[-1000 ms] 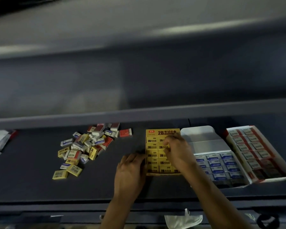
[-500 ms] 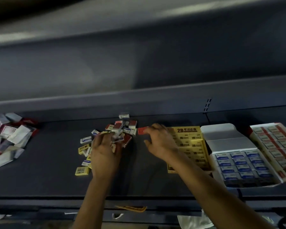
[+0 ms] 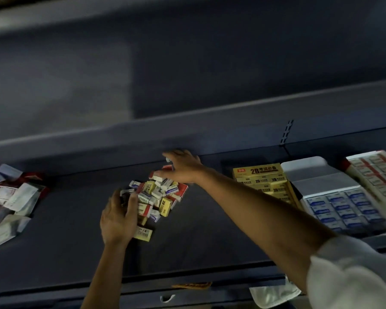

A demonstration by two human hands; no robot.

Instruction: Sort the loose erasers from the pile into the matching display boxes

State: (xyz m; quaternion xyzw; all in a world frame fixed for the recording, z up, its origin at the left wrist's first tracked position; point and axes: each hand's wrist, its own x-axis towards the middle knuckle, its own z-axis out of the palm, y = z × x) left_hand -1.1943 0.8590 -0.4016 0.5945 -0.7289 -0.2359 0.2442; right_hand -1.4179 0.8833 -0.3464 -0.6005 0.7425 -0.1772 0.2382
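Both hands work the pile (image 3: pixel 156 195): my left hand (image 3: pixel 117 219) cups its near edge, my right hand (image 3: pixel 183 167) spread over its far side; next, pick one eraser.

Bare shelf (image 3: pixel 210 230) lies open between the eraser pile (image 3: pixel 157 195) and yellow box (image 3: pixel 265 181), though the right forearm (image 3: pixel 254 206) crosses it; loose packets (image 3: pixel 11 197) crowd the left end.

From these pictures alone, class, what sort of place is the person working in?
Probably a stationery shop: dark metal shelving with slotted uprights, retail display boxes of packaged erasers, and a loose eraser pile being sorted.
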